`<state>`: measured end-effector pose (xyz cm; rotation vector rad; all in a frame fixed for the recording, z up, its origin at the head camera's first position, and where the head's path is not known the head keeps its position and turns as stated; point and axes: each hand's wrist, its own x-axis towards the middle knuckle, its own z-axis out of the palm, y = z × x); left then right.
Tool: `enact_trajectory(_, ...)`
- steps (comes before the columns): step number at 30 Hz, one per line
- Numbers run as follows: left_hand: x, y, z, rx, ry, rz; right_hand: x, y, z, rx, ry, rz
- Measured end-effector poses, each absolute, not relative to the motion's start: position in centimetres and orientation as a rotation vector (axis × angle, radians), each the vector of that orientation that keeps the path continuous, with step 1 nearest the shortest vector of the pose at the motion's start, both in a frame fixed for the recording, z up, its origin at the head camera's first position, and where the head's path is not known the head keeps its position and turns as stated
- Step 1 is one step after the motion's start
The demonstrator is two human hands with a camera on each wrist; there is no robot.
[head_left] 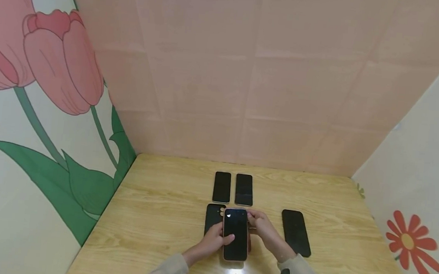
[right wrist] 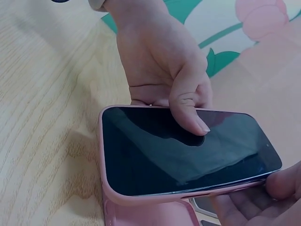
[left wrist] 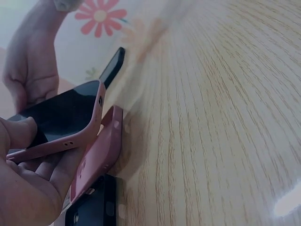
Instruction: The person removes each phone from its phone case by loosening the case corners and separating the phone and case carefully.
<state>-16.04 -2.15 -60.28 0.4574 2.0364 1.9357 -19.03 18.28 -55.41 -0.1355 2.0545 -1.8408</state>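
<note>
Pinkish backdrop [head_left: 306, 83] beyond the hands, tulip print [head_left: 63, 62] on the wall at the left hand's side and one red flower [head_left: 407, 240] at the right's: in the head view these close round a wood-grain table [head_left: 148, 235]. One cased phone [head_left: 235, 238] is held up between the two hands, screen upward, its long axis running away from the person and its top end pointing to the backdrop. The left hand [head_left: 212, 241] grasps its near side, thumb over the glass; the right hand [head_left: 264, 228] pinches its far right corner. Beyond the hands lie two dark phones [head_left: 222, 187], side by side and apart. One black case [head_left: 212, 217] with camera openings lies just past the left hand; one black slab [head_left: 296, 233] lies right of the right hand.

From the left wrist, one vacant pink case [left wrist: 103, 146] shows on the table below the left hand's fingers, with the black case next to it. The cased phone's port end is turned toward the person.

From the right wrist, the phone's dark edge shows above the pink rim near the right thumb [right wrist: 283, 182]. Any lettering is too blurred to read.
</note>
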Motion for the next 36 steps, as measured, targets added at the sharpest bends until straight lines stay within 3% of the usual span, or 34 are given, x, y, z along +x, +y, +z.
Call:
enact_trajectory(25, -15.9, -2.3, -60.3, 0.368, 1.981, 2.011, -18.1, 18.3, -56.2, -0.081, 2.085, -1.709)
enact_trajectory(36, -16.4, -3.0, -59.1, 0.267, 1.93, 2.142, -17.4, 18.3, -56.9, -0.177, 2.012, -1.662)
